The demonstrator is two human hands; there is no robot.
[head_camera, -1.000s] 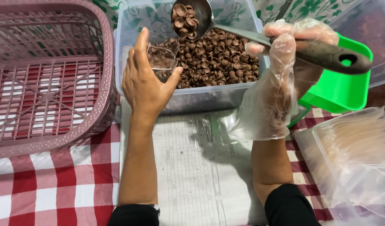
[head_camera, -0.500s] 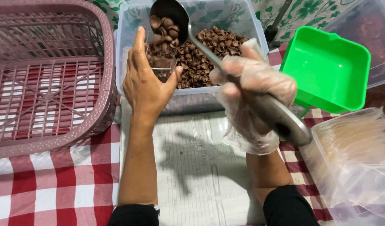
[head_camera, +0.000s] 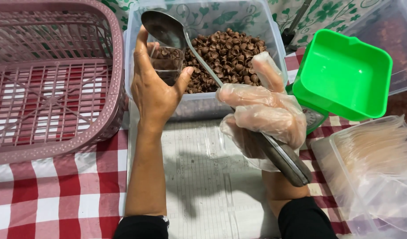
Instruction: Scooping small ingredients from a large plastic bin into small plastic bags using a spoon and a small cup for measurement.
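1. Pink basket point(head_camera: 53, 84): on checked surface point(head_camera: 57, 194), far left.
2. Left hand point(head_camera: 157, 86): grip closed around small clear cup point(head_camera: 167, 64), above clear tub of brown pieces point(head_camera: 230, 55).
3. Gloved right hand point(head_camera: 265, 113): grip closed on metal ladle point(head_camera: 161, 26), bowl at cup.
4. Green container point(head_camera: 345, 73): right.

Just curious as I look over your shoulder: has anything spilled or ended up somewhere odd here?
Nothing stands out. The brown pieces sit inside the clear plastic tub; none show on the red checked cloth. The left hand holds the small clear cup; the gloved right hand holds the metal ladle.
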